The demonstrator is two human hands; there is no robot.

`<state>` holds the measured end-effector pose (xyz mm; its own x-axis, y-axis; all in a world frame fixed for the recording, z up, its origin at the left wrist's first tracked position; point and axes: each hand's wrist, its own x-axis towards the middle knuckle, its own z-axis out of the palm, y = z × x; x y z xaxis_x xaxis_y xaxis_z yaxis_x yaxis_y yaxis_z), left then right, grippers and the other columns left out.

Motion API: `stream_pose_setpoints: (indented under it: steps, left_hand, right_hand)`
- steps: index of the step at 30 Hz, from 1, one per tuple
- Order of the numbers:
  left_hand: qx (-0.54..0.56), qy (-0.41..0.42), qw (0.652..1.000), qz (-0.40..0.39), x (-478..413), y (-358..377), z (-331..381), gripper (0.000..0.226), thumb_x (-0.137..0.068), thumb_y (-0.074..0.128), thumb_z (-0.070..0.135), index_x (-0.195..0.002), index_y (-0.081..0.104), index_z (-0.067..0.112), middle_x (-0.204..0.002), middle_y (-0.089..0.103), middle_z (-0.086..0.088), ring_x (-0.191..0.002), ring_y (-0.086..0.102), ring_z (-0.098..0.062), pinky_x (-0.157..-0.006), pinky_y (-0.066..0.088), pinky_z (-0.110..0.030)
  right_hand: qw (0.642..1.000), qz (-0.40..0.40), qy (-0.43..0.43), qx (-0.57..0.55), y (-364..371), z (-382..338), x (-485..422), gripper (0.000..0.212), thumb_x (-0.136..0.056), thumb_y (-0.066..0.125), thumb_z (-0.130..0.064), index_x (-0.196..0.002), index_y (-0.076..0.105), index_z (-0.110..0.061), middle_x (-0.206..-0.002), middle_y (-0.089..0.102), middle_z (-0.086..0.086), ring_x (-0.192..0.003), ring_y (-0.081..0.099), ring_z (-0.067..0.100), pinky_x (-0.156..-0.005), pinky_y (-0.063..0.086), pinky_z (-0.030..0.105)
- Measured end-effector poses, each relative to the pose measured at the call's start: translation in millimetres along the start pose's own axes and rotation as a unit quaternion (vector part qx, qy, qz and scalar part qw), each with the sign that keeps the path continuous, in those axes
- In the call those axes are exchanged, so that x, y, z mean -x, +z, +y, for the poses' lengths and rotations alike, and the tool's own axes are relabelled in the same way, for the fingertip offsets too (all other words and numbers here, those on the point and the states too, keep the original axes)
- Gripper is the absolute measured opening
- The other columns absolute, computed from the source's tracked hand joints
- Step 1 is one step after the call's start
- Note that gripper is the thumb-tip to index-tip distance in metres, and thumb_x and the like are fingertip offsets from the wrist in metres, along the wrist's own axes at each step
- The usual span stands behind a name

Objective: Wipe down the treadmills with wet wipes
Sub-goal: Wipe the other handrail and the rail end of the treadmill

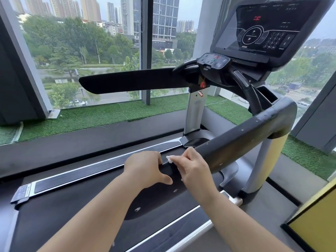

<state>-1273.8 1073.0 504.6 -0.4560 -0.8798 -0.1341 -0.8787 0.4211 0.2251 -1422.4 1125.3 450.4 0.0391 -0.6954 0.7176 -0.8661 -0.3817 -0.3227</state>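
Observation:
A black treadmill stands before me, its near right handrail (241,140) running from the console down toward me. My left hand (145,168) grips that rail's near end, fingers curled over the top and thumb underneath. My right hand (192,168) lies on the same rail just to the right and holds a small white wet wipe (170,158) against it; only a bit of the wipe shows past the fingers. The far left handrail (134,80) juts out at mid-height. The console screen (261,31) is at the top right.
The running belt (72,206) and its side rail (101,168) stretch below my arms. A red safety clip (203,85) dangles under the small control panel (213,61). Green turf (101,113) lines the window ledge. A yellow panel (316,217) stands at the lower right.

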Motion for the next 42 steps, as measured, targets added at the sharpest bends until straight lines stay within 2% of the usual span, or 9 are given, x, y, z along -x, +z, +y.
stream_pose_setpoints:
  steps: [8,11,13,17,20,23,29,34,42]
  left_hand:
    - [0.023,0.004,1.000,0.002,2,0,-2,0.062,-0.066,0.071,0.064,-0.114,0.055,0.029,-0.110,0.060,0.011,-0.103,0.056,-0.013,-0.085,0.049,-0.030]
    - [0.018,0.012,1.000,-0.006,0,-1,-1,0.063,-0.066,0.071,0.065,-0.114,0.055,0.028,-0.109,0.059,0.011,-0.103,0.056,-0.013,-0.084,0.049,-0.031]
    - [0.035,0.018,0.999,-0.004,-4,-2,4,0.064,-0.065,0.070,0.068,-0.112,0.053,0.028,-0.107,0.056,0.012,-0.101,0.055,-0.012,-0.084,0.049,-0.031]
    - [0.036,0.020,0.999,0.028,-12,-1,20,0.059,-0.063,0.071,0.065,-0.104,0.054,0.026,-0.100,0.053,0.011,-0.096,0.057,-0.013,-0.075,0.048,-0.029]
    - [0.010,0.005,1.000,0.009,-14,2,19,0.061,-0.063,0.072,0.065,-0.107,0.057,0.027,-0.098,0.058,0.011,-0.097,0.057,-0.014,-0.078,0.049,-0.029]
    - [0.017,0.001,1.000,0.005,-13,3,15,0.063,-0.062,0.071,0.068,-0.110,0.056,0.029,-0.102,0.058,0.012,-0.101,0.056,-0.013,-0.081,0.048,-0.028]
    - [0.028,-0.004,1.000,0.000,-14,0,16,0.062,-0.061,0.072,0.069,-0.106,0.056,0.029,-0.100,0.058,0.013,-0.098,0.056,-0.013,-0.079,0.048,-0.027]
    - [0.016,-0.018,1.000,0.010,-14,3,17,0.048,-0.059,0.073,0.064,-0.074,0.050,0.026,-0.079,0.058,0.009,-0.080,0.057,-0.015,-0.061,0.039,-0.025]
    - [0.045,-0.023,0.999,0.015,-11,5,14,0.063,-0.058,0.072,0.071,-0.104,0.055,0.031,-0.097,0.057,0.014,-0.095,0.054,-0.012,-0.077,0.047,-0.026]
  right_hand:
    - [0.994,0.024,0.050,0.090,-29,57,-10,0.015,-0.084,0.063,-0.004,-0.093,0.075,-0.006,-0.072,0.046,0.004,-0.060,0.054,0.024,-0.056,0.054,0.039]
    - [0.990,0.075,0.111,0.052,-38,56,-12,0.015,-0.084,0.070,-0.004,-0.096,0.075,-0.010,-0.073,0.041,-0.004,-0.062,0.049,0.013,-0.064,0.049,0.015]
    - [0.995,0.066,0.077,0.015,-29,35,-13,0.014,-0.085,0.070,-0.009,-0.097,0.075,-0.012,-0.072,0.042,-0.005,-0.060,0.047,0.010,-0.063,0.040,0.005]
    - [1.000,-0.005,0.006,0.029,2,13,-5,0.020,-0.090,0.059,-0.018,-0.078,0.070,-0.030,-0.069,0.035,-0.013,-0.063,0.040,0.009,-0.060,0.040,0.028]
    - [0.999,-0.013,-0.008,0.036,-5,27,-5,0.021,-0.091,0.053,-0.018,-0.088,0.073,-0.012,-0.072,0.039,-0.005,-0.061,0.044,0.014,-0.056,0.046,0.032]
    - [0.998,-0.018,0.016,0.062,-21,47,-12,0.015,-0.087,0.059,-0.010,-0.092,0.073,-0.010,-0.071,0.043,0.003,-0.058,0.049,0.021,-0.054,0.051,0.037]
    - [0.993,0.053,0.106,-0.017,-30,29,-16,0.018,-0.087,0.062,-0.027,-0.098,0.075,-0.019,-0.073,0.045,-0.014,-0.064,0.052,0.009,-0.064,0.040,0.006]
    - [0.999,-0.006,0.023,-0.023,3,-2,-10,0.025,-0.087,0.054,-0.030,-0.085,0.075,-0.017,-0.067,0.050,0.000,-0.060,0.051,0.018,-0.059,0.044,0.028]
    - [0.996,0.003,0.016,0.085,-19,47,-23,0.004,-0.078,0.072,-0.009,-0.080,0.074,-0.012,-0.065,0.046,0.002,-0.053,0.049,0.020,-0.052,0.048,0.031]
